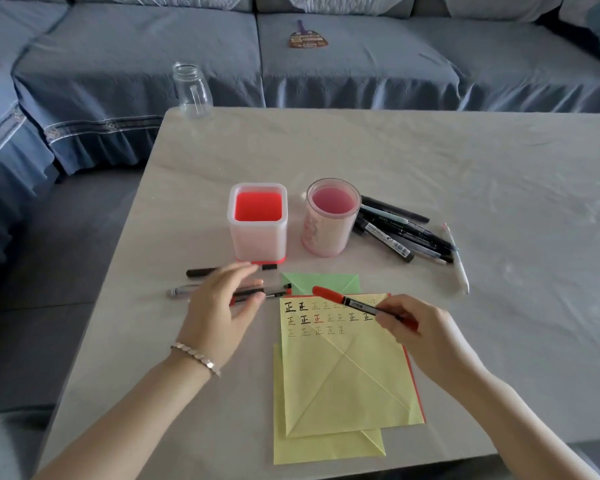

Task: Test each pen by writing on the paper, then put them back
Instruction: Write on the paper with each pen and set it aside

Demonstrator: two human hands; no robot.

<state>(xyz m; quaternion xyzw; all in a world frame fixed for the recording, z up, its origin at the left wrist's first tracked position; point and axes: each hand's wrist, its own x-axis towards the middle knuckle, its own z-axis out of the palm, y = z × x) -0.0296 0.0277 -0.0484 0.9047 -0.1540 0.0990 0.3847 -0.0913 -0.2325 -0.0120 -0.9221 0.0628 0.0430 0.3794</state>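
Because we seem to keep tested pens (205, 272) left of the paper (343, 375), our left grip (219, 306) hovers there, fingers apart; our right grip (420, 330) clamps the red pen (347, 301).

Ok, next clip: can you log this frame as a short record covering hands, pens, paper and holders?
left hand: open, over the loose pens left of the yellow paper
right hand: grips a red marker, slanted above the yellow paper
yellow paper: three rows of written test characters, one red
square holder: upright, no pens showing
round holder: upright, no pens showing
pen pile: lying right of the round holder
glass jar: behind the holders, far left
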